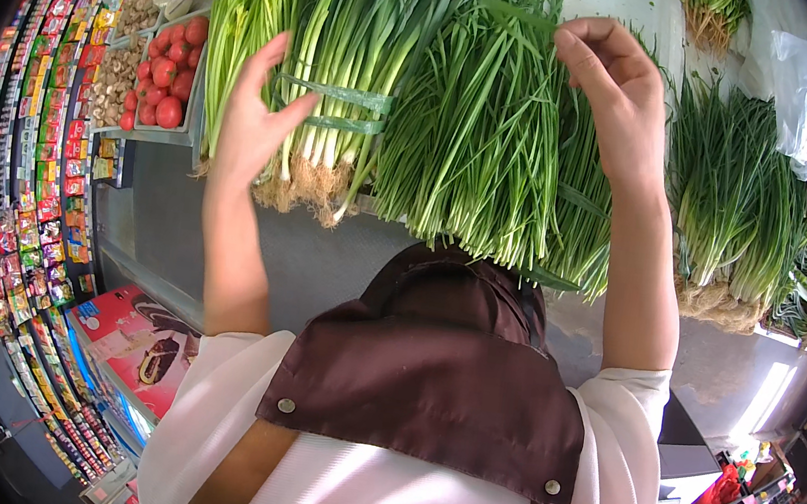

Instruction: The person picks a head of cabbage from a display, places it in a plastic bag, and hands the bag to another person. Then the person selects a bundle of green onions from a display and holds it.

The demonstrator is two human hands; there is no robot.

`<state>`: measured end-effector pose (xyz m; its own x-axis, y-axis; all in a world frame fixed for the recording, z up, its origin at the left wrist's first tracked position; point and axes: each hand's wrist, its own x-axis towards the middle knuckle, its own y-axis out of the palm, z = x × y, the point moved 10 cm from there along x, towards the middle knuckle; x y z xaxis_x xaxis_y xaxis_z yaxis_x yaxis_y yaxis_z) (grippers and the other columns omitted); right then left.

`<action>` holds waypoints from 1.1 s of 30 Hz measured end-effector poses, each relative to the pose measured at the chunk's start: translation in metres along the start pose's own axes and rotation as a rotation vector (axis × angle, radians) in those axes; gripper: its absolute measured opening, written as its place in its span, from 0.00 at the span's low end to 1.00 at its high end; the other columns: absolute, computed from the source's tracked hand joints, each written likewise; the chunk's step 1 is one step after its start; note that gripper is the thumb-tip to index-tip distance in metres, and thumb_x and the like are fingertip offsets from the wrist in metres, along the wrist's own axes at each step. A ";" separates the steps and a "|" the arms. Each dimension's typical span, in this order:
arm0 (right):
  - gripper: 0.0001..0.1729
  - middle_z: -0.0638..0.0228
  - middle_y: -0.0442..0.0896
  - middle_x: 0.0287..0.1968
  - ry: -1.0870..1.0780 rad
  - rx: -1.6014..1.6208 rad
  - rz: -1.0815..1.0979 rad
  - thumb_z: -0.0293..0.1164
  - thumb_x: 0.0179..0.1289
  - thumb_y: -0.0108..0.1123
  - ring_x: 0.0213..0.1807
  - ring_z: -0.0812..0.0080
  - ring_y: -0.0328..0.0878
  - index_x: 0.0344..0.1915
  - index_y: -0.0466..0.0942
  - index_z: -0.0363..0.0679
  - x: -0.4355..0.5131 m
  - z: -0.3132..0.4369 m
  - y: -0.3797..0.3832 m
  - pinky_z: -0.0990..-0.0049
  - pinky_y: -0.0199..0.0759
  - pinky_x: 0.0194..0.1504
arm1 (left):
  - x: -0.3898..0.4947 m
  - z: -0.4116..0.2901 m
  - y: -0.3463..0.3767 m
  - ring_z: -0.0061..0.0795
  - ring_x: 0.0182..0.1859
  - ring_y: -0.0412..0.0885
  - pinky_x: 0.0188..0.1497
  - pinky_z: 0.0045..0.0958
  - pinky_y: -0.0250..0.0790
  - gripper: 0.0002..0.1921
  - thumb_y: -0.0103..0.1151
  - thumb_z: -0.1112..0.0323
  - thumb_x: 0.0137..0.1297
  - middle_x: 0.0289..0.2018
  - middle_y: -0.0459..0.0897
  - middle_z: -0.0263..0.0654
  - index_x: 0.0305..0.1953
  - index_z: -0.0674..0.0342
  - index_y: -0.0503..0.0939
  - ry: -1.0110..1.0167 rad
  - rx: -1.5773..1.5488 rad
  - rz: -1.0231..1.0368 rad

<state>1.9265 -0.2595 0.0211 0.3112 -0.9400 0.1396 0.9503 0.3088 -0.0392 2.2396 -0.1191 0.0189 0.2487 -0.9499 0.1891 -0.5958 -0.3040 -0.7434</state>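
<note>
My left hand (259, 106) is held with thumb and fingers apart beside a bundle of leeks or large green onions (344, 56), bound by green tape (347, 124), roots towards me. Between the thumb and fingers of my right hand (610, 73) is the end of a flat green strip (516, 13), a leaf or tape; I cannot tell which. The strip stretches left over a wide pile of garlic chives (479, 125). Under my right forearm lie more chives (583, 206) with a green band around them. Celery-like greens (259, 15) lie at the left.
Tomatoes (172, 72) and mushrooms (117, 77) fill trays at the left, by shelves of packets (48, 133). Rooted green onions (736, 187) and a clear plastic bag (804, 97) are at the right. A chest freezer (135, 347) with a printed top stands lower left.
</note>
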 end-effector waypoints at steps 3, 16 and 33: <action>0.04 0.71 0.79 0.28 -0.323 -0.286 -0.038 0.25 0.57 0.65 0.26 0.78 0.72 0.34 0.80 0.41 -0.038 0.050 0.035 0.79 0.65 0.29 | -0.029 -0.070 0.095 0.36 0.63 0.71 0.67 0.39 0.63 0.34 0.59 0.42 0.62 0.57 0.77 0.45 0.59 0.65 0.73 -0.276 -1.245 0.504; 0.09 0.64 0.78 0.29 0.148 -0.540 -0.262 0.18 0.57 0.61 0.25 0.72 0.74 0.40 0.78 0.37 -0.223 -0.091 -0.011 0.75 0.68 0.28 | -0.077 0.027 0.192 0.14 0.13 0.49 0.19 0.20 0.45 0.13 0.45 0.57 0.75 0.12 0.53 0.21 0.38 0.59 0.76 -0.830 -1.455 0.319; 0.08 0.63 0.81 0.27 0.421 -0.404 -0.436 0.26 0.56 0.66 0.26 0.71 0.76 0.35 0.80 0.36 -0.217 -0.123 -0.036 0.74 0.71 0.31 | -0.081 -0.051 0.268 0.12 0.13 0.53 0.15 0.18 0.50 0.14 0.48 0.57 0.74 0.14 0.58 0.19 0.37 0.61 0.74 -0.565 -0.888 0.601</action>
<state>1.8259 -0.0843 -0.1290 -0.1977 -0.9666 -0.1631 0.8912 -0.1079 -0.4406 2.0204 -0.1277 -0.1629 -0.0816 -0.8584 -0.5065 -0.9920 0.0206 0.1249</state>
